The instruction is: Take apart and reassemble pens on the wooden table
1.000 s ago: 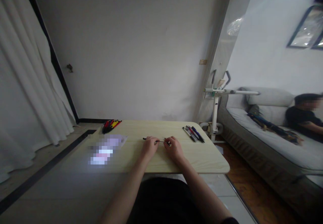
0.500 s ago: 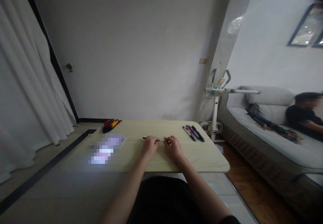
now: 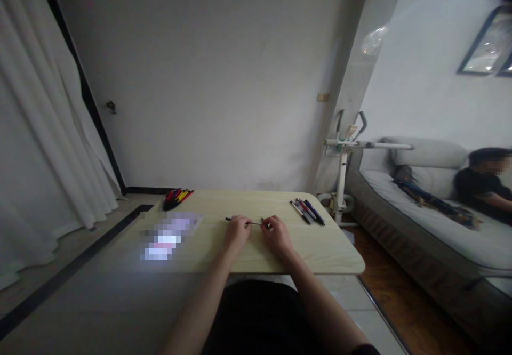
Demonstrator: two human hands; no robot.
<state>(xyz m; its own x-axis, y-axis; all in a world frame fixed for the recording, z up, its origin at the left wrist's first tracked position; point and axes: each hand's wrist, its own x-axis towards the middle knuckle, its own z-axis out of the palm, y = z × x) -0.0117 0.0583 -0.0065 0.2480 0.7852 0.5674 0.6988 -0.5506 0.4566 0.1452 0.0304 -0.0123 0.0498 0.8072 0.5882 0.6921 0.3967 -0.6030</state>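
Observation:
Over the middle of the table, my left hand (image 3: 239, 230) is closed around a slim pen, whose black end (image 3: 228, 218) pokes out on its left side. A thin dark rod like a pen refill (image 3: 256, 223) spans the short gap between my two hands. My right hand (image 3: 276, 232) pinches the other end of that rod between thumb and fingers. A small dark tip (image 3: 262, 219) shows by the right fingers, but what it belongs to is hidden. Fingers cover most of what I hold.
On the pale wooden table (image 3: 320, 253), several pens (image 3: 307, 211) lie at the right. A bundle of black, red and yellow pens (image 3: 177, 198) sits at the far left, behind a blurred bright item (image 3: 168, 235). An exercise machine (image 3: 342, 174) and a sofa (image 3: 424, 158) with a person are at right.
Both hands keep nearly the same place and grip. The whole view has shifted very slightly; the things on the table lie as before.

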